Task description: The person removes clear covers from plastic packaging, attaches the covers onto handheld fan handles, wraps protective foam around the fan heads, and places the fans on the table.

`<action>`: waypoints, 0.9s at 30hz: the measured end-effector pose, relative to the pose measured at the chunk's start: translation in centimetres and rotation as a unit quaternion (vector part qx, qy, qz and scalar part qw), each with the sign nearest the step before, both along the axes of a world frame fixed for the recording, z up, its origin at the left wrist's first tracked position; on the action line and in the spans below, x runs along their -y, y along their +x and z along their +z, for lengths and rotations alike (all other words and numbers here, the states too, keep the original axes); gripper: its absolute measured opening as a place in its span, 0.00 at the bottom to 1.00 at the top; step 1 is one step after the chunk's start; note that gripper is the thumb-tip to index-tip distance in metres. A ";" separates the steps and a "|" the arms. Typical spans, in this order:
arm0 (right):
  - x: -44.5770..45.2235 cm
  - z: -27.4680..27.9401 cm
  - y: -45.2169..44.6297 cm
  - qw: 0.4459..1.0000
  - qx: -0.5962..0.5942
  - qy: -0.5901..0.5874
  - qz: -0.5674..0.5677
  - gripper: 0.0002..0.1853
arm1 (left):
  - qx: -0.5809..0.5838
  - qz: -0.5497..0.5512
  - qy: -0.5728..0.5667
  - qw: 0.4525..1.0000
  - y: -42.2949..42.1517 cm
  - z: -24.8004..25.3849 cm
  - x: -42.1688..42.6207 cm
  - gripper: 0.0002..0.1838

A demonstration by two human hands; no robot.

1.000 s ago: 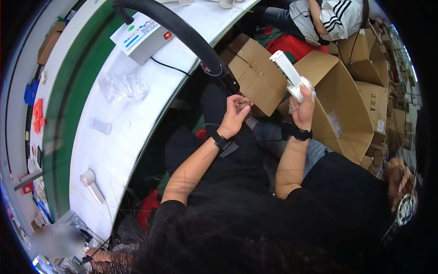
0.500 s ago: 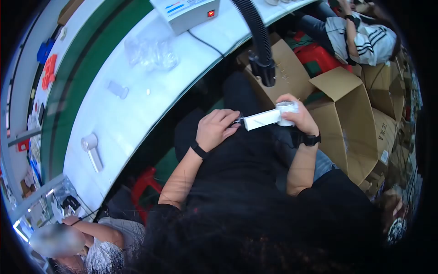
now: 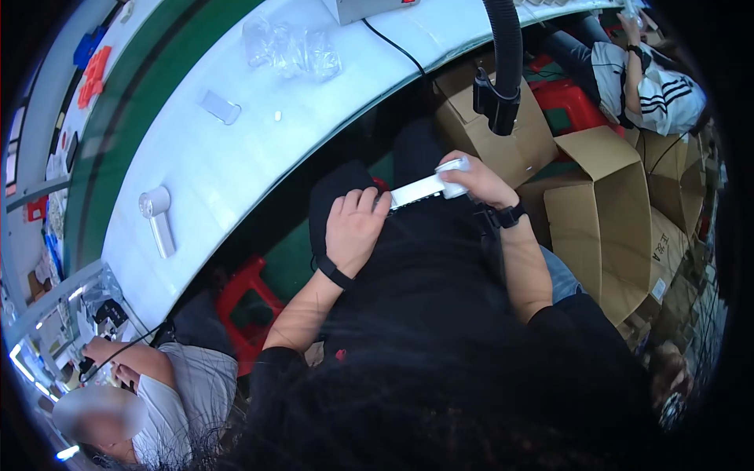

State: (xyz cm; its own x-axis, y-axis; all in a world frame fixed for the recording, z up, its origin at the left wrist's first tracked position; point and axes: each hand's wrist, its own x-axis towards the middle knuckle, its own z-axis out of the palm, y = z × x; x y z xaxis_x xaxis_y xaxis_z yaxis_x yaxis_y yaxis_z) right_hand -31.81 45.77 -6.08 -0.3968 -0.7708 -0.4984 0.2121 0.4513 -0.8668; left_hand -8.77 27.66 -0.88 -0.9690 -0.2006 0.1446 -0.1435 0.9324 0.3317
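Observation:
A white handheld device (image 3: 416, 191) with a rounded head and a straight flat handle spans the space between my two hands, above my lap. My right hand (image 3: 477, 179) is closed around the rounded head. At the handle's other end, my left hand (image 3: 358, 228) is closed, its fingertips against the end. A dark strip shows along the handle's lower edge. What lies under the left fingers is hidden. On the white table, a similar device (image 3: 159, 220) with a round head lies by itself.
On the white table (image 3: 188, 157) are a clear flat piece (image 3: 220, 107), a small white bit (image 3: 277, 116), crumpled clear plastic bags (image 3: 294, 51) and a grey box (image 3: 365, 8). A black hose (image 3: 504, 63) hangs ahead. Cardboard boxes (image 3: 601, 212) stand right; co-workers sit on both sides.
My hands and the device have shifted, and the device has turned so a dark edge shows. The left fingers now sit against the handle's end. The whole view has shifted.

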 end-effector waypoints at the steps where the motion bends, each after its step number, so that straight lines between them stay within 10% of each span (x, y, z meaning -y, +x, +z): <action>1: 0.1 0.9 0.1 0.999 -0.008 0.031 0.016 0.19 | 0.009 -0.005 -0.020 1.000 -0.1 -0.6 -0.3 0.24; 12: -1.2 -0.4 -2.0 0.942 0.332 0.036 -0.007 0.20 | -0.024 0.015 0.051 0.998 0.6 -3.0 -0.2 0.20; 27: -1.4 -0.9 0.2 0.944 0.320 0.012 -0.074 0.22 | -0.068 -0.008 0.151 0.986 0.8 -2.3 2.8 0.32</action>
State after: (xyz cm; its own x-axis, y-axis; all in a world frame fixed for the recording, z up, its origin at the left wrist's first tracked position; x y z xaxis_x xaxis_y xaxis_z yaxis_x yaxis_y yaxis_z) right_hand -31.65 47.17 -7.01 -0.1114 -0.7151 -0.6901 0.7515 0.3938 -0.5293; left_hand -7.97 24.85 -3.16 -0.9483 -0.2387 0.2091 -0.0643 0.7899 0.6099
